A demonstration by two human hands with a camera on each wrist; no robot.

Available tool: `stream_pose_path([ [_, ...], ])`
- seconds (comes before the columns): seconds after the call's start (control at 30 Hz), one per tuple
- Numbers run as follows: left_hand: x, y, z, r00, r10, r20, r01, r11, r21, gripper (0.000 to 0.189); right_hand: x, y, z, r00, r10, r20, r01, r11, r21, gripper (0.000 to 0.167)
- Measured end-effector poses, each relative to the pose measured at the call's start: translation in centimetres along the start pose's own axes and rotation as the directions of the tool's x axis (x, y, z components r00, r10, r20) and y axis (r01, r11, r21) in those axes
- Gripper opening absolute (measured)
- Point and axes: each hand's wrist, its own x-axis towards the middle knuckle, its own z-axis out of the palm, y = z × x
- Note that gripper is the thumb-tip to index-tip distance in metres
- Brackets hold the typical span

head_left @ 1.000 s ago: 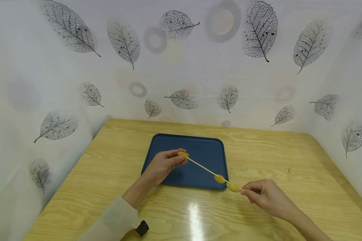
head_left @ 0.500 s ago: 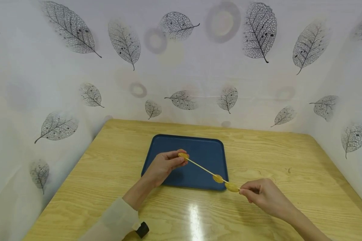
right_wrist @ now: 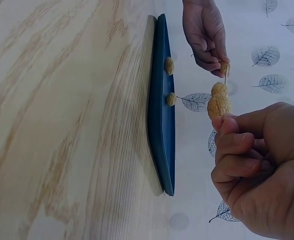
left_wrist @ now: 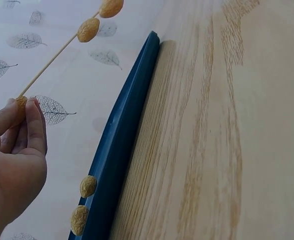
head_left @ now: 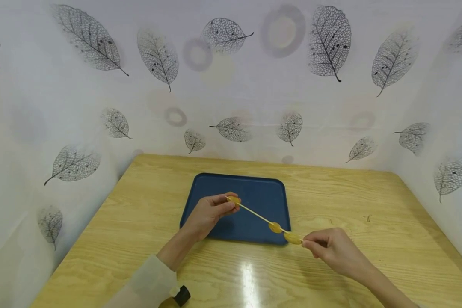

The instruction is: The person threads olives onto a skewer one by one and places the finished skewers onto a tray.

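Note:
A thin wooden skewer (head_left: 255, 212) slants between both hands above the blue tray (head_left: 250, 192). My left hand (head_left: 211, 214) pinches a wrinkled yellow-brown dried fruit (head_left: 234, 199) between thumb and fingers, and the skewer's far tip shows just past it. My right hand (head_left: 336, 252) pinches the skewer's near end. Two similar fruits, a middle one (head_left: 275, 227) and an end one (head_left: 292, 238), sit threaded close together beside the right fingertips. In the left wrist view, two loose fruits lie on the tray, one (left_wrist: 88, 186) above the other (left_wrist: 79, 220); the left hand seems to hide them in the head view.
The tray rests on a light wood-grain table (head_left: 146, 192). A pale curtain (head_left: 254, 77) printed with leaves surrounds the table at the back and sides. A dark band (head_left: 182, 295) shows by the left sleeve.
My right hand has shifted slightly left, carrying the skewer and its two fruits toward the left hand. The skewer's tip pokes a little farther past the left fruit. The left hand keeps its pinch.

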Motion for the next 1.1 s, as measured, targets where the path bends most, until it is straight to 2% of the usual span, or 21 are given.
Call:
stream_pose_path([
  [0.43, 0.02, -0.18, 0.21, 1.000, 0.023, -0.008, -0.023, 1.000, 0.021, 0.020, 0.29, -0.36, 0.29, 1.000, 0.009, -0.010, -0.009, 1.000, -0.003, 0.014],
  [1.1, -0.06, -0.42, 0.20, 1.000, 0.013, -0.013, -0.013, 0.999, 0.040, 0.026, 0.85, -0.90, 0.67, 1.000, 0.009, -0.010, -0.009, 1.000, 0.004, 0.014],
])
